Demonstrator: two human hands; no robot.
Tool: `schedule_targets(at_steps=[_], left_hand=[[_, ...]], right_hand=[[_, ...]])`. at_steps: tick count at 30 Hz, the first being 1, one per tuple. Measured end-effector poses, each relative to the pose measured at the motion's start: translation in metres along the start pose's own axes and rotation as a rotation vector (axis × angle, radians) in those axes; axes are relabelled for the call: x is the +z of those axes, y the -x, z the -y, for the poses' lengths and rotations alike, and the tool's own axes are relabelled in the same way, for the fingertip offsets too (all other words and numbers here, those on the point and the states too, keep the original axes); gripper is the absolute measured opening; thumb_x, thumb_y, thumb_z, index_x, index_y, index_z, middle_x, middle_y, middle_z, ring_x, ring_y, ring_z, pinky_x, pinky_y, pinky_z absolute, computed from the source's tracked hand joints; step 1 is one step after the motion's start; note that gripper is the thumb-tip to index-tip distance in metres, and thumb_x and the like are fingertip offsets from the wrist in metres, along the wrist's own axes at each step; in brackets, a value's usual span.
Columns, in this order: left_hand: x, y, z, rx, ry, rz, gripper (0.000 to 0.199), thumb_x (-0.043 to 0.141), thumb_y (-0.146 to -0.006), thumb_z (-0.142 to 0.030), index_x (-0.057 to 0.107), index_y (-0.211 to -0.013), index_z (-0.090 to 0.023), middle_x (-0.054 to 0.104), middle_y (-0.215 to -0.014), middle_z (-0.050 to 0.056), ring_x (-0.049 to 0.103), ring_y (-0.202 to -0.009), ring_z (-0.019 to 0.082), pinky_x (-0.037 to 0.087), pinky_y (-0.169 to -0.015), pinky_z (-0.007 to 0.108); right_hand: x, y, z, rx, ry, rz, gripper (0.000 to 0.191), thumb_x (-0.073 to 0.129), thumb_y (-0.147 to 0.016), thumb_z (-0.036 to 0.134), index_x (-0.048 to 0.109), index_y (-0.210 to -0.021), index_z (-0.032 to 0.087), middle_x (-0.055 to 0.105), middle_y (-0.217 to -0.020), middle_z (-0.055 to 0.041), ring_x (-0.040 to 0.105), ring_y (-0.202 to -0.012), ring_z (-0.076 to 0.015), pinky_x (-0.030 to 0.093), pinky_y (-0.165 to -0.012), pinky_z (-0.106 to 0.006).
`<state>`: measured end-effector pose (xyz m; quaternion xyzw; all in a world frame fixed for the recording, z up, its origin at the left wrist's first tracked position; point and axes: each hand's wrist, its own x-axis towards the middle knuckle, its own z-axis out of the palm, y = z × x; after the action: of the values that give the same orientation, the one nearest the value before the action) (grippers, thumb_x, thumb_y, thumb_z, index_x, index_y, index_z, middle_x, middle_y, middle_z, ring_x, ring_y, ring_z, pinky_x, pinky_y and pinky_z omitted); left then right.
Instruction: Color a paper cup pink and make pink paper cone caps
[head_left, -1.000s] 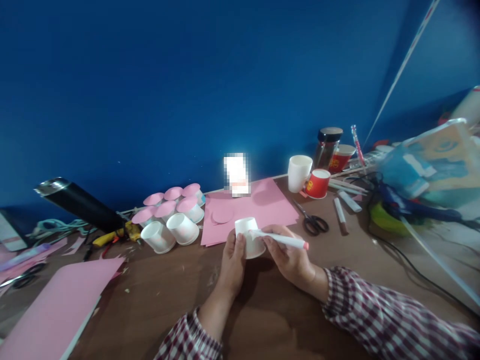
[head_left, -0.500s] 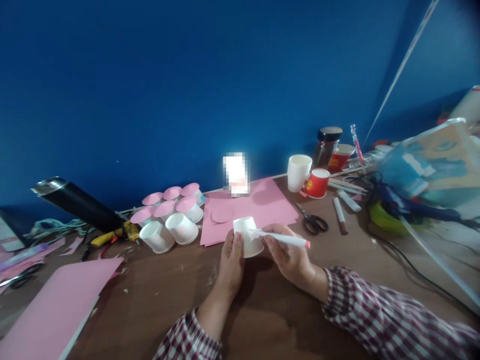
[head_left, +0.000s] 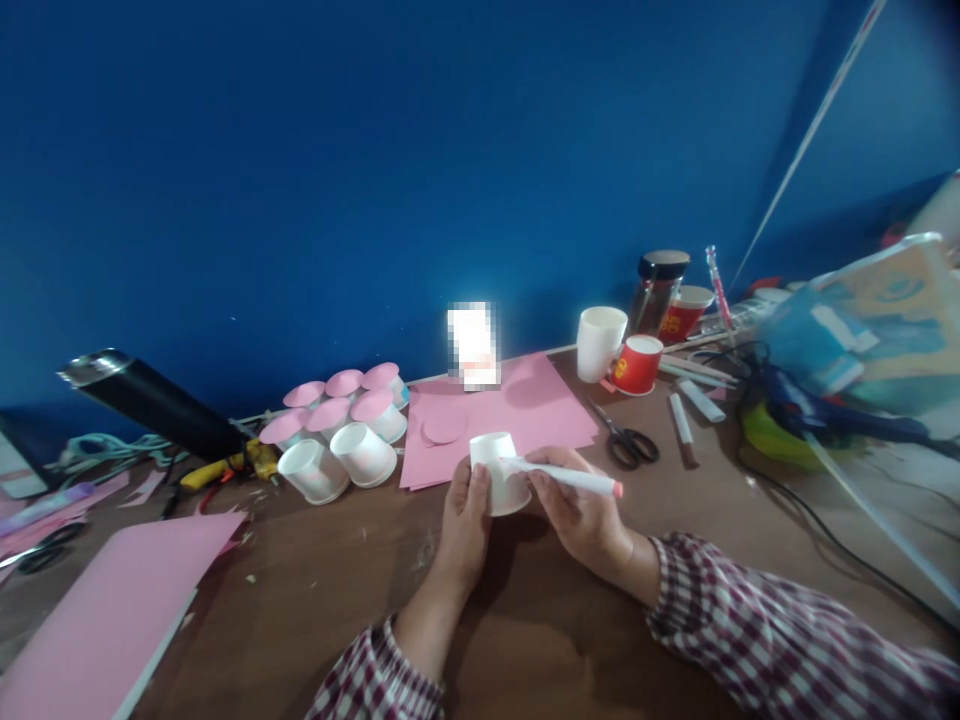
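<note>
My left hand [head_left: 466, 515] is closed on the left side of a white paper cup [head_left: 504, 492], held upside down with its wide rim downward. In my right hand [head_left: 581, 515] is a white marker [head_left: 574, 478] with a pinkish-orange end, its tip against or very near the cup's wall. Any mark under the tip is too small to make out. Right behind the cup lie sheets of pink paper [head_left: 525, 405] with a cut pink paper circle [head_left: 443, 429] on top. Black-handled scissors [head_left: 631, 446] rest to the right of my right hand.
Several upturned paper cups [head_left: 364, 455] stand at left, most topped with pink cones. A black flask [head_left: 161, 410] and yellow-handled pliers [head_left: 217, 473] lie beyond. At right are a red cup [head_left: 636, 365], a white cup [head_left: 600, 345], a jar [head_left: 660, 295] and a glue gun [head_left: 840, 410].
The view has shifted very slightly. Both hands keep their hold on the cup and the marker, with the marker tip still at the cup's wall.
</note>
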<state>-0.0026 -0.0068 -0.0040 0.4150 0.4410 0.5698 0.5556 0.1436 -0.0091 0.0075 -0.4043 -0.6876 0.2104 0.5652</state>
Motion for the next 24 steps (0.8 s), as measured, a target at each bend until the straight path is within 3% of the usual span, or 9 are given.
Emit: schedule_targets(at_steps=[24], left_hand=[[0.0006,0.0012,-0.0025,-0.016,-0.006,-0.002,0.045,0.057,-0.083,-0.056,0.061,-0.105,-0.016,0.068,-0.094,0.008,0.063,-0.084,0.021,0.049,-0.078,0.032]], right_hand=[[-0.0031,-0.0040,0.0084,-0.024,0.060,0.019,0.009,0.052,-0.093,0.024,0.060,-0.096,0.020,0.067,-0.082,-0.0049,0.063,-0.070,-0.0166,0.052,-0.063,-0.028]])
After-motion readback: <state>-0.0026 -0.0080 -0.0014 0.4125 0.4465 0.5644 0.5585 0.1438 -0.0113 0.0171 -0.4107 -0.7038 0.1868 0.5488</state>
